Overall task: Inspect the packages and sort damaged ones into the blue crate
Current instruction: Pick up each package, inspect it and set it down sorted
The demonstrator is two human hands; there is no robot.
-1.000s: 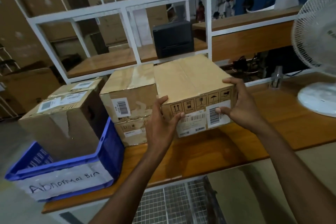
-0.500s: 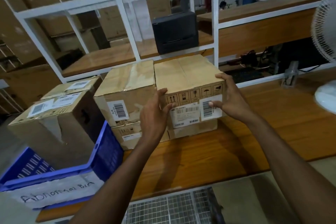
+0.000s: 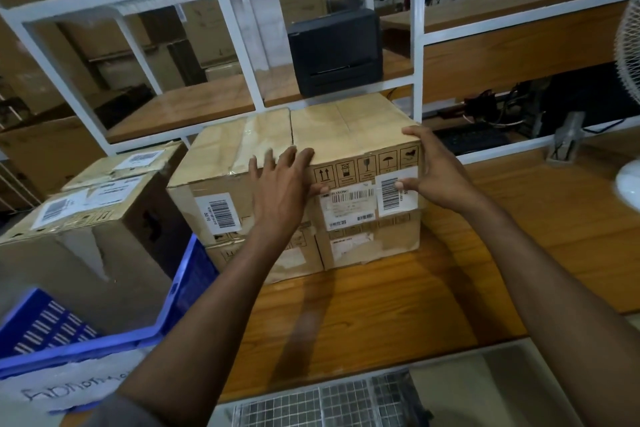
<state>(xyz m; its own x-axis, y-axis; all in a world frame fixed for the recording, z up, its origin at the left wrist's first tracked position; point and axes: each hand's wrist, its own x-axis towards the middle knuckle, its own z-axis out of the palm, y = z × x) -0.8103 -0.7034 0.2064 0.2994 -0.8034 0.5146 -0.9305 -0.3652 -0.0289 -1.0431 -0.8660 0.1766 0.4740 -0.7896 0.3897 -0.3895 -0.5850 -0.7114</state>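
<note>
A taped cardboard box (image 3: 349, 128) with barcode labels and handling symbols sits on top of a lower box (image 3: 367, 246) on the wooden table (image 3: 381, 315). My right hand (image 3: 440, 177) grips its right front corner, thumb on the label. My left hand (image 3: 280, 191) rests with spread fingers on its left front edge, overlapping the neighbouring top box (image 3: 221, 156). That neighbour also sits on a lower box (image 3: 298, 258). At the left, the blue crate (image 3: 194, 274) labelled "Abnormal Bin" holds a large torn box (image 3: 86, 253).
A white metal frame (image 3: 417, 45) rises right behind the boxes, with a black printer (image 3: 336, 52) on the shelf beyond. A white fan (image 3: 628, 45) stands at the right edge. A wire mesh rack (image 3: 329, 402) lies below the table's front edge.
The box I carried has moved away from me and down onto the lower right box, flush beside the left stack. My left fingers have straightened and spread.
</note>
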